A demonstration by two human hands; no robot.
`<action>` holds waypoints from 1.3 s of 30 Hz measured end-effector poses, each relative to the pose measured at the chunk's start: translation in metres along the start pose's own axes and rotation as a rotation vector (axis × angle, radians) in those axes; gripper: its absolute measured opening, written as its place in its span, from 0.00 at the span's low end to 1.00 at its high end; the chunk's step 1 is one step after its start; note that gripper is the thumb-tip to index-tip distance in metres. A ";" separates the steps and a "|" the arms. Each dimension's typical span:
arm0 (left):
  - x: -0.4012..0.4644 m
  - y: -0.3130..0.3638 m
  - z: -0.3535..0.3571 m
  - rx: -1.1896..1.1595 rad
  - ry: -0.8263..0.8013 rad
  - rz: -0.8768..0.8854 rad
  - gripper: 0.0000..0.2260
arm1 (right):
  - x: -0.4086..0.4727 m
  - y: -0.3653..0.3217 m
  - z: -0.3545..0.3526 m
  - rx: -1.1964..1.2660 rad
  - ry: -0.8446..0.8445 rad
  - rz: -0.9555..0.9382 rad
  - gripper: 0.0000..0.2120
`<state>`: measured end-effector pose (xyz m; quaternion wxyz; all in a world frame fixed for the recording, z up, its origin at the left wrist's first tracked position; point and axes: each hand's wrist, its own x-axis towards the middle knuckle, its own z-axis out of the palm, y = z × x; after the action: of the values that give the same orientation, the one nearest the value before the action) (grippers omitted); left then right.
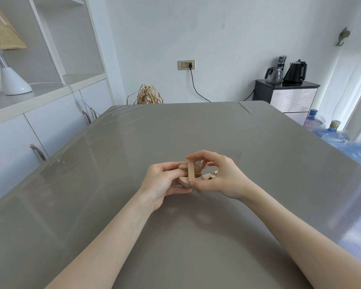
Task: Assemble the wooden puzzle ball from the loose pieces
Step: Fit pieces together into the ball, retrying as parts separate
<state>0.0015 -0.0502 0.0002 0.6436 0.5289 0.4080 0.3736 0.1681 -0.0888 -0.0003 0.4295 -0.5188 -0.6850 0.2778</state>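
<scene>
Both hands' fingers (176, 175) curled round puzzle ball (189, 174), ball gripped between them.

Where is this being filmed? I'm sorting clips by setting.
Probably a home or small office room, not a workshop: a grey table beside white built-in cabinets with a lamp, and kettles on a small stand with water jugs nearby.

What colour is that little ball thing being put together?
The puzzle ball is pale, unpainted light-tan wood, seen best in the head view.
</scene>
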 end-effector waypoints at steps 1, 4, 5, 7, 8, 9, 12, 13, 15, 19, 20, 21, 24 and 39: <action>0.000 0.000 0.000 -0.002 -0.006 0.000 0.10 | 0.000 0.000 0.000 -0.006 0.001 -0.001 0.24; -0.001 0.001 0.000 -0.012 -0.027 -0.002 0.10 | -0.001 0.000 0.000 0.015 0.013 0.014 0.22; -0.002 0.001 0.000 -0.017 -0.027 -0.003 0.10 | -0.001 0.001 -0.001 0.022 0.017 0.016 0.23; -0.002 0.001 0.001 -0.033 -0.025 -0.009 0.10 | -0.001 0.001 -0.001 0.021 0.021 0.018 0.23; -0.002 0.001 0.001 -0.043 -0.025 -0.013 0.10 | -0.001 0.002 -0.001 0.018 0.019 0.022 0.23; -0.002 0.001 0.001 -0.051 -0.027 -0.017 0.10 | -0.001 0.002 -0.001 0.019 0.019 0.027 0.24; -0.001 0.001 0.000 -0.069 -0.034 -0.024 0.10 | -0.001 0.003 0.000 0.027 0.028 0.030 0.24; -0.001 0.001 0.000 -0.072 -0.037 -0.026 0.10 | -0.001 0.004 0.001 0.028 0.031 0.025 0.24; 0.000 0.001 0.000 -0.083 -0.046 -0.037 0.10 | -0.001 0.004 0.002 0.042 0.018 0.022 0.26; 0.001 0.001 -0.001 -0.100 -0.057 -0.065 0.10 | -0.001 -0.001 -0.005 0.217 -0.015 0.073 0.20; 0.001 0.001 -0.001 -0.100 -0.062 -0.070 0.10 | -0.002 -0.001 -0.008 0.286 -0.021 0.090 0.18; 0.001 0.000 -0.001 -0.101 -0.067 -0.074 0.11 | -0.001 0.000 -0.009 0.330 -0.017 0.105 0.16; 0.002 -0.001 -0.001 -0.100 -0.080 -0.079 0.12 | 0.000 0.004 -0.009 0.325 0.049 0.128 0.10; 0.001 -0.003 0.002 -0.060 -0.049 -0.053 0.11 | 0.000 0.008 -0.001 0.134 0.162 0.038 0.06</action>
<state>0.0037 -0.0510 -0.0025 0.6784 0.5075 0.3947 0.3555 0.1727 -0.0860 -0.0063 0.5117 -0.5227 -0.6179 0.2883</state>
